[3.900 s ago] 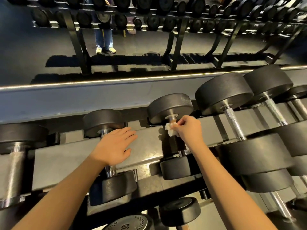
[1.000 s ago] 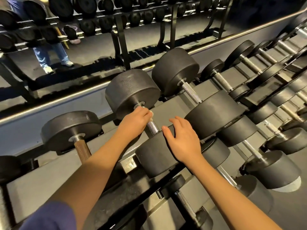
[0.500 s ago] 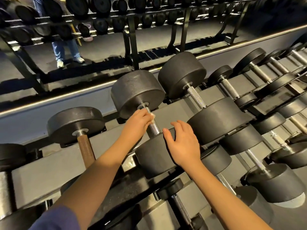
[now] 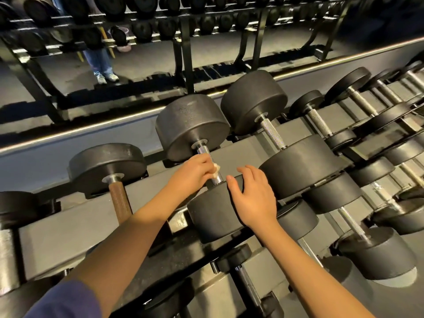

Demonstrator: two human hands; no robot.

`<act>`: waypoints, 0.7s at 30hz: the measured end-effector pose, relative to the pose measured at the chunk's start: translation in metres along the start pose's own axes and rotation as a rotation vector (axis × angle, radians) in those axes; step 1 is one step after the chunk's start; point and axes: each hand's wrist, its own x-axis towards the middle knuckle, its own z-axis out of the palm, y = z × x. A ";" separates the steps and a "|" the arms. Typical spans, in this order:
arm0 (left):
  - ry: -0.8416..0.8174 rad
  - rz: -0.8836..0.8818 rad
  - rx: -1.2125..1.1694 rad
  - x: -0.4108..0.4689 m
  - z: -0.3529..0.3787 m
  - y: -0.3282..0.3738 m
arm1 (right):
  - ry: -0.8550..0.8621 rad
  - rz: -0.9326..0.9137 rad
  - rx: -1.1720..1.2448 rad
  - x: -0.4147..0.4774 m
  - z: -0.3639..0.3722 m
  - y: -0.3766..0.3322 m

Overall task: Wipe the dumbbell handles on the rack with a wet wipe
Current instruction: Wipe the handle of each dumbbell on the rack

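We've got our left hand (image 4: 195, 173) curled round the wet wipe (image 4: 215, 168), pinching it onto the knurled handle (image 4: 217, 179) mid-rack. Our right hand (image 4: 254, 198) lies flat, fingers relaxed, on the near head (image 4: 213, 219). Best we wrap fully and run collar to collar.

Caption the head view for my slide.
Left hand holds a wet wipe on a dumbbell handle; right hand rests on its near head.
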 end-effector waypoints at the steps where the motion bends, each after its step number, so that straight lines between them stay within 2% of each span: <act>1: -0.001 0.024 0.045 0.004 -0.001 -0.002 | -0.002 0.001 0.005 0.000 0.000 0.000; 2: 0.026 0.020 0.061 0.008 0.001 -0.004 | -0.001 0.001 0.009 0.000 -0.001 0.000; 6: 0.135 -0.236 -0.028 0.015 0.004 -0.003 | -0.005 0.018 0.018 0.001 -0.001 0.000; 8: 0.073 -0.186 -0.065 0.008 0.010 0.001 | -0.008 0.028 0.023 0.001 -0.002 -0.001; 11: -0.137 0.010 -0.101 0.000 0.010 -0.001 | -0.006 0.026 0.019 0.000 -0.003 -0.002; 13: -0.206 0.048 -0.071 0.008 0.001 -0.006 | -0.008 0.031 0.015 0.000 -0.004 -0.002; 16: -0.153 0.118 0.041 0.018 -0.002 -0.008 | -0.004 0.029 0.027 0.000 -0.004 -0.002; 18: -0.049 0.033 0.067 0.021 -0.001 -0.009 | -0.008 0.030 0.037 0.001 -0.005 -0.002; 19: -0.016 0.008 0.046 0.020 0.001 -0.008 | -0.008 0.030 0.039 0.001 -0.005 -0.002; 21: -0.036 0.071 -0.039 0.015 0.007 -0.009 | -0.003 0.028 0.042 0.001 -0.005 -0.002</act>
